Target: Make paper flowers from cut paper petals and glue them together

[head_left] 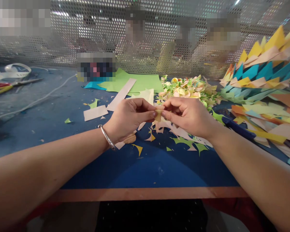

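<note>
A small pale yellow paper piece point(158, 116) is pinched between both hands near the middle of the view. My left hand point(132, 116), with a silver bracelet at the wrist, holds its left side between thumb and forefinger. On its right side, the thumb and fingers of my right hand point(187, 116) are closed. Green, pink and yellow paper scraps point(183, 141) lie on the blue table beneath and around the hands. Just behind them is a heap of small curled paper pieces point(183, 88). Pink paper strips point(122, 95) lie beyond my left hand.
Green sheets point(137, 82) lie at the back of the blue table point(145, 174). Layered folded paper point(263, 72) rises at the right, above loose coloured strips point(275, 125). Pliers point(4, 87), a white cable point(43, 96) and a white band are at the left. A perforated metal screen point(154, 58) stands behind.
</note>
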A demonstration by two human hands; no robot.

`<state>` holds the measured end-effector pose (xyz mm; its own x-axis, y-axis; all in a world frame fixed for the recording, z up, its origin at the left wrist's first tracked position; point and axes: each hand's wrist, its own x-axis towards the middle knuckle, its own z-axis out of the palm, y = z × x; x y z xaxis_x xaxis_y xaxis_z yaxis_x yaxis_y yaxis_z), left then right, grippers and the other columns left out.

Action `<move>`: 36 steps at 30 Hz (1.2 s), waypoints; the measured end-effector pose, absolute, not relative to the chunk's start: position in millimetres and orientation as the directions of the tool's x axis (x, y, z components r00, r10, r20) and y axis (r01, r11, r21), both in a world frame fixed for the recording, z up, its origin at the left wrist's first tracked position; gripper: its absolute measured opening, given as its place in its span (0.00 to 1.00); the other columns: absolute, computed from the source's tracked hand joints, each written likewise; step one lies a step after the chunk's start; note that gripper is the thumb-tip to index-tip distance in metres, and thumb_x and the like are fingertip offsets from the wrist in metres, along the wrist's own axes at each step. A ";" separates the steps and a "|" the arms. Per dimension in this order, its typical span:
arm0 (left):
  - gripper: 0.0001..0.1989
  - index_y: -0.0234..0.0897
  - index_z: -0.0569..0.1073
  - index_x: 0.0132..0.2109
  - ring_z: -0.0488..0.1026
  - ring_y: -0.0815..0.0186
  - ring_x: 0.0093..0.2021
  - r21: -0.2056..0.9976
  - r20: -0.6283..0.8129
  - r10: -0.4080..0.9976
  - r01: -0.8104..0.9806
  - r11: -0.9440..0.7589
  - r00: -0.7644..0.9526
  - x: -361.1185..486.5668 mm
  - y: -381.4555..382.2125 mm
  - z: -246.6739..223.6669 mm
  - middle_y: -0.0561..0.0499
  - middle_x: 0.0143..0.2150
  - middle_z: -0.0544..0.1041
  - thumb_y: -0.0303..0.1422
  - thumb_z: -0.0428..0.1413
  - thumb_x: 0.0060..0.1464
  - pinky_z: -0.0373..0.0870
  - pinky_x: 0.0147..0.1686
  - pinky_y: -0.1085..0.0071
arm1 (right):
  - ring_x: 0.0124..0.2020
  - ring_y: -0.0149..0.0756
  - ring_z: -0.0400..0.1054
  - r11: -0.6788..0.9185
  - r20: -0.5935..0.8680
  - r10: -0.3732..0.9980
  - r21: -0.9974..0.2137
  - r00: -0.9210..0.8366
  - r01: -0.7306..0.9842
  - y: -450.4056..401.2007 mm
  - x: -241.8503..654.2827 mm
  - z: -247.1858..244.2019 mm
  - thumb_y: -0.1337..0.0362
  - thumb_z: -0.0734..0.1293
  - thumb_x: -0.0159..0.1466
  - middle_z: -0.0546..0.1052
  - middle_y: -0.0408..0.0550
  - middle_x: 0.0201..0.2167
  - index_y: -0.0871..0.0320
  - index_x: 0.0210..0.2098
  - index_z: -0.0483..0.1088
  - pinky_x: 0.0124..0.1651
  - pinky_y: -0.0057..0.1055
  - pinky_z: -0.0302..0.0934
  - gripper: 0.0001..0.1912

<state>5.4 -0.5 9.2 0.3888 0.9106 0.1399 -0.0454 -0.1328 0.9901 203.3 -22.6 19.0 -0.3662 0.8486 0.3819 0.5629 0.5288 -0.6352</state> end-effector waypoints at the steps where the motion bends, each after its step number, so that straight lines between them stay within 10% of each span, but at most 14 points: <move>1: 0.04 0.32 0.76 0.30 0.75 0.72 0.30 0.988 0.154 0.912 -0.037 -0.152 0.381 5.1 0.1 8.6 0.52 0.29 0.77 0.24 0.64 0.49 0.76 0.37 0.73 | 0.20 0.25 0.58 0.518 0.369 0.855 -0.647 -0.366 0.559 -22.5 203.4 18.9 0.63 0.68 0.64 0.68 0.40 0.21 0.61 0.33 0.73 0.22 0.26 0.52 0.07; 36: 0.12 0.37 0.69 0.33 0.75 0.69 0.30 0.983 0.137 0.901 0.054 -0.174 0.413 3.3 3.7 7.6 0.53 0.30 0.75 0.28 0.66 0.46 0.74 0.31 0.70 | 0.22 0.26 0.63 0.459 0.261 0.882 -0.661 -0.391 0.594 -24.4 202.3 20.5 0.64 0.67 0.66 0.73 0.43 0.23 0.60 0.35 0.74 0.25 0.26 0.55 0.07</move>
<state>3.3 3.7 7.6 0.4126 0.9006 0.1369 0.0540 -0.1742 0.9832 202.3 -24.4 20.5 -0.3915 0.8825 0.2608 0.5936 0.4587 -0.6613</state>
